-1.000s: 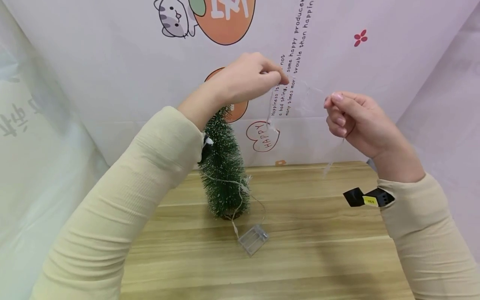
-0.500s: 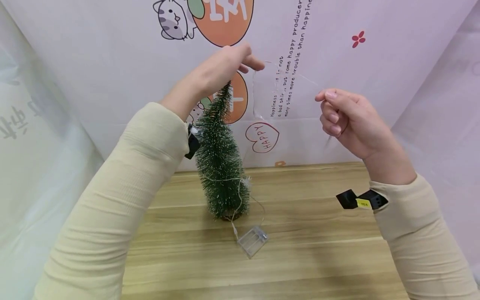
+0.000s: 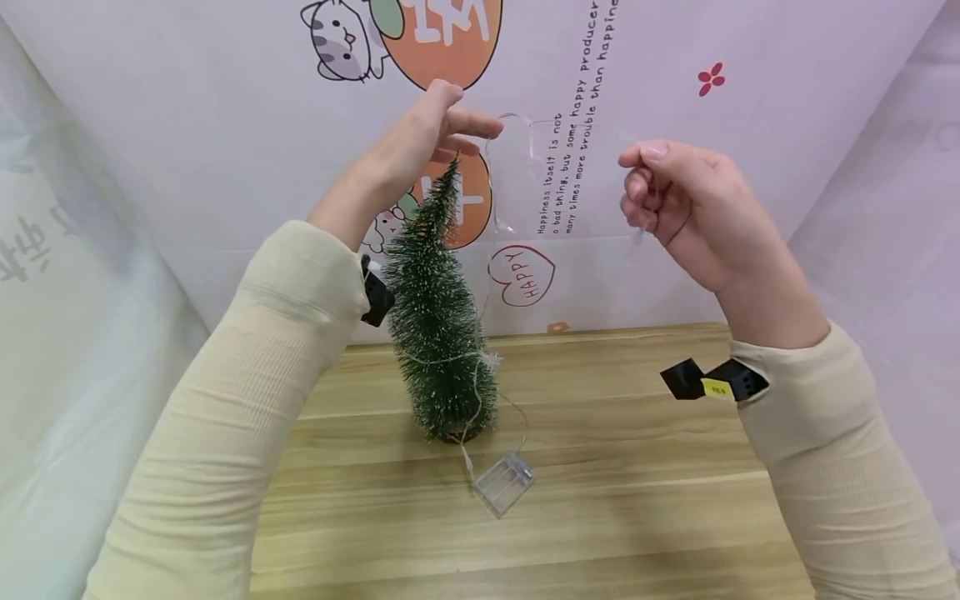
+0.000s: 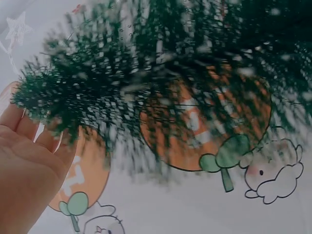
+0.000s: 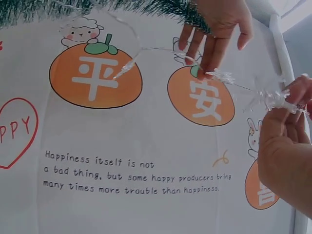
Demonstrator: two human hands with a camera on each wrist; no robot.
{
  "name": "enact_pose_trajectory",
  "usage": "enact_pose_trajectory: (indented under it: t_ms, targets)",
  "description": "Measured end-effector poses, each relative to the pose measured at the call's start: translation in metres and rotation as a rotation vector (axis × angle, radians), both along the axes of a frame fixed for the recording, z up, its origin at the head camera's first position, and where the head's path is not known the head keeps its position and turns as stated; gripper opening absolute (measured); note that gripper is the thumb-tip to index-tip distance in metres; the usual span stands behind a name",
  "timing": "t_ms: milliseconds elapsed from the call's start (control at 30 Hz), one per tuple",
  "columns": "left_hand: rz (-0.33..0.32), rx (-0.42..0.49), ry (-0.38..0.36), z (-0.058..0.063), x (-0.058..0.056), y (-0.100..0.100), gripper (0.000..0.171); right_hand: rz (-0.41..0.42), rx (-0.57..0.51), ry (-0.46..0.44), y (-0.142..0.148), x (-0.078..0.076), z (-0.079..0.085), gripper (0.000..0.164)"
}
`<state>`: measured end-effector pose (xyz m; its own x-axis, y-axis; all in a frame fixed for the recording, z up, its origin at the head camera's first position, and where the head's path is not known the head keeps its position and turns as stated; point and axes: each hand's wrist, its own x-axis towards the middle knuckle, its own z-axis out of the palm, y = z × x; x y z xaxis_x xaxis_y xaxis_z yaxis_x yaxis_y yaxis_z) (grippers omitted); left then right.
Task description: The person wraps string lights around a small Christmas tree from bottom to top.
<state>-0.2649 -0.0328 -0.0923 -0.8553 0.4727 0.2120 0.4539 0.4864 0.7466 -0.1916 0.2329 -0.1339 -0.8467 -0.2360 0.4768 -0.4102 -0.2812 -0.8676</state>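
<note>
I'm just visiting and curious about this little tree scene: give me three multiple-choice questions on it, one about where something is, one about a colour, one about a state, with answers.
1. Where is the clear battery box?
A. on the wooden table in front of the tree
B. in the right hand
C. hanging from the tree top

2. What colour is the tree?
A. pink
B. green with white frosting
C. plain brown

3. What is the right hand doing?
A. lying flat on the table
B. gripping the tree trunk
C. pinching the light string

Answers: 1 A, the box lies on the table near the tree's base. 2 B, its needles are green, tipped white. 3 C, the right wrist view shows its fingers closed on the string, raised above the table.
</note>
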Motion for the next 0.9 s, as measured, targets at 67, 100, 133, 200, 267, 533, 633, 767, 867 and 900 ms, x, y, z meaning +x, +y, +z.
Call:
enact_pose_trajectory:
  t_ms: [67, 100, 133, 200, 267, 533, 633, 767, 867, 900]
  targets:
    - [0.000, 0.027, -0.009, -0.002, -0.003, -0.002, 0.065, -0.015, 0.009, 0.013, -0.005, 0.001, 0.005, 0.026]
    - [0.000, 0.043, -0.013, -0.003, -0.004, -0.003, 0.065, -0.030, 0.020, 0.021, -0.007, 0.001, 0.007, 0.026]
    - [-0.002, 0.059, -0.014, -0.005, -0.006, -0.004, 0.065, -0.044, 0.028, 0.029, -0.010, 0.000, 0.009, 0.027]
    - [0.003, 0.093, -0.030, -0.006, -0.009, -0.006, 0.065, -0.050, 0.029, 0.036, -0.015, -0.002, 0.013, 0.026]
    - [0.005, 0.121, -0.038, -0.008, -0.010, -0.008, 0.065, -0.008, -0.007, 0.025, -0.018, -0.006, 0.017, 0.025]
    - [-0.010, 0.226, -0.051, -0.016, -0.015, -0.015, 0.063, 0.058, -0.112, -0.049, -0.034, -0.016, 0.032, 0.021]
    - [-0.023, 0.256, -0.049, -0.018, -0.017, -0.017, 0.063, 0.057, -0.118, -0.066, -0.041, -0.016, 0.035, 0.021]
    - [-0.019, 0.282, -0.060, -0.021, -0.019, -0.021, 0.062, 0.069, -0.110, -0.095, -0.049, -0.016, 0.039, 0.021]
    - [-0.019, 0.291, -0.071, -0.022, -0.020, -0.024, 0.062, 0.074, -0.107, -0.120, -0.056, -0.016, 0.043, 0.020]
    - [-0.021, 0.291, -0.071, -0.023, -0.020, -0.025, 0.062, 0.072, -0.105, -0.125, -0.059, -0.016, 0.044, 0.020]
